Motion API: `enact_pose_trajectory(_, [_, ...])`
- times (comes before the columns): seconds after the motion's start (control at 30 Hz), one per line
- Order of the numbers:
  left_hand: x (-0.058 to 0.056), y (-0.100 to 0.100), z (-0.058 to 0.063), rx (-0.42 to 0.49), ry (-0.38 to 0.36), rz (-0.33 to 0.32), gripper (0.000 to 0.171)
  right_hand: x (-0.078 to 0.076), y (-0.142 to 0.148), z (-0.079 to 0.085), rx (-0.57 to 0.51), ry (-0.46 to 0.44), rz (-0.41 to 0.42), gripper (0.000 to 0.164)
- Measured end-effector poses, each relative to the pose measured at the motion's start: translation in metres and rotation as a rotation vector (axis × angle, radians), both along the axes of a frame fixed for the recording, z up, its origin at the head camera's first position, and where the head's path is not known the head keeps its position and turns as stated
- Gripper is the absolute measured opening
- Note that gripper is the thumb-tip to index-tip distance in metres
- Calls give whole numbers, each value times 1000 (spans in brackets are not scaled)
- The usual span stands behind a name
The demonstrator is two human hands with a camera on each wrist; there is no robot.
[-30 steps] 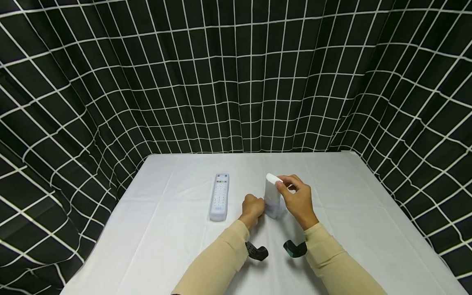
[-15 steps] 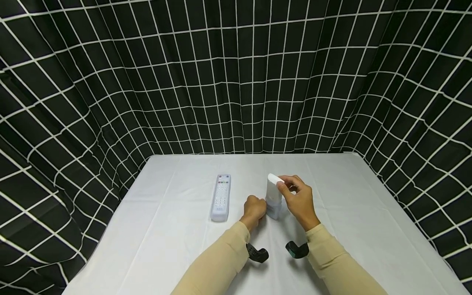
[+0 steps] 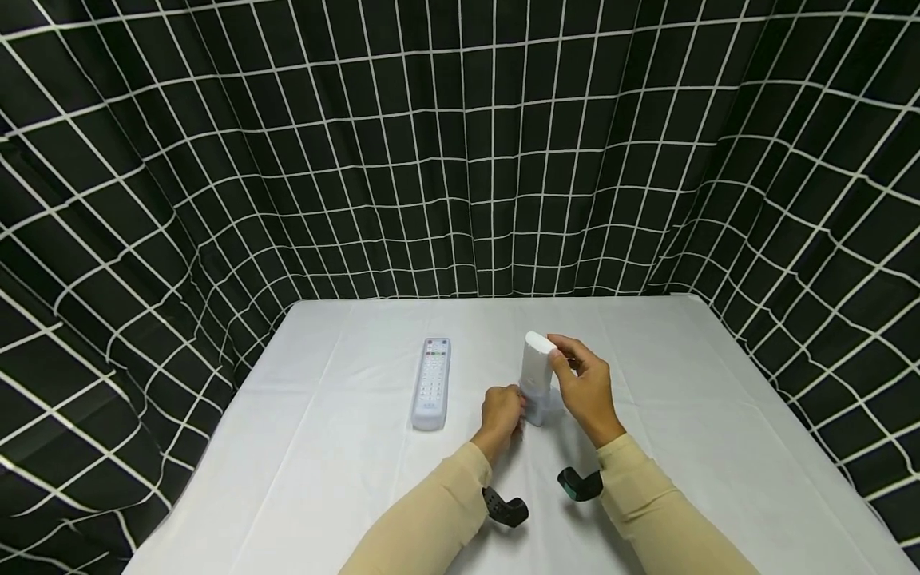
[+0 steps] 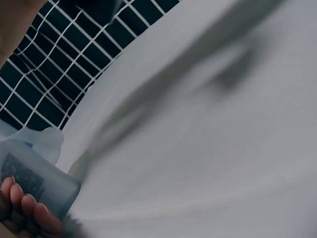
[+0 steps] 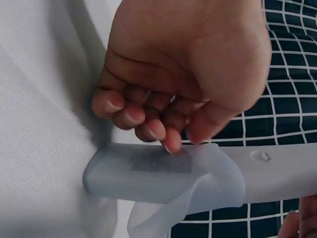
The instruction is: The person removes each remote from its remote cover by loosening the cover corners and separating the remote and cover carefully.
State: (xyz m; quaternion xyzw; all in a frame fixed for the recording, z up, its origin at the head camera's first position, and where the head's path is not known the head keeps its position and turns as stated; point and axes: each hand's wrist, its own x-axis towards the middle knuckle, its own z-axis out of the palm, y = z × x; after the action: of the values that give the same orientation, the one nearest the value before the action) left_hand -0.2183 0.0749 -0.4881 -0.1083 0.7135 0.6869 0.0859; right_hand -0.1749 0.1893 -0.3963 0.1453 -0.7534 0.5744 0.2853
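Note:
My right hand (image 3: 585,391) holds the upper end of a white remote control (image 3: 537,363), thumb on its near side. The remote stands nearly upright, its lower part inside a translucent soft sleeve (image 3: 533,403). A flap of the sleeve hangs folded outward at its mouth, and a dark label shows through in the right wrist view. Low beside the sleeve, my left hand (image 3: 501,411) pinches its edge between thumb and index finger; its other fingers (image 4: 29,203) curl beside it. At the right wrist view's lower right corner, the right hand's fingertips (image 5: 307,215) show on the remote.
A second remote control (image 3: 431,383), in a similar translucent cover, lies buttons up to the left. A white cloth covers the table (image 3: 323,447). Black curtains (image 3: 460,160) with a white grid surround its back and sides. Black wrist devices (image 3: 505,507) sit under both sleeves.
The remote's top end has risen slightly and stands more upright, with my right hand up a little too. My left hand has shifted slightly right along the sleeve.

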Motion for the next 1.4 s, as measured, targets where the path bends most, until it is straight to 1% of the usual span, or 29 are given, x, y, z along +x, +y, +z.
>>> enact_pose_trajectory(0.1, [4,3,2,70,-1,13,27,1,-1,1,5,-5,-18,27])
enact_pose_trajectory(0.2, [7,4,3,89,12,20,26,1,-3,1,1,0,-26,25])
enact_pose_trajectory(0.33, [7,5,2,110,10,22,25,1,-4,2,-10,1,-25,21])
enact_pose_trajectory(0.4, [7,4,1,116,2,18,25,1,-4,2,-19,-4,2,21])
enact_pose_trajectory(0.47, [7,4,1,111,7,16,24,1,-3,2,-30,-22,51,22])
enact_pose_trajectory(0.6, [8,3,2,106,17,3,23,2,-3,3,-48,-87,157,28])
enact_pose_trajectory(0.7, [8,3,2,104,16,-8,23,2,-4,4,-37,-135,200,37])
enact_pose_trajectory(0.77, [8,3,3,100,14,-9,24,3,-4,5,-21,-157,207,40])
enact_pose_trajectory(0.87, [7,3,4,90,21,-1,24,4,-5,7,16,-164,195,40])
enact_pose_trajectory(0.93, [7,2,5,89,24,4,23,4,-6,8,47,-155,168,39])
enact_pose_trajectory(1.03, [6,0,6,97,26,8,23,3,-7,8,90,-108,139,39])
enact_pose_trajectory(1.13, [6,-2,6,97,34,-7,24,1,-8,7,131,-52,114,42])
enact_pose_trajectory(1.23, [7,-5,6,66,45,-30,24,1,-10,6,152,-35,88,45])
enact_pose_trajectory(1.4, [7,-7,2,-14,64,-49,24,1,-11,5,152,-57,50,52])
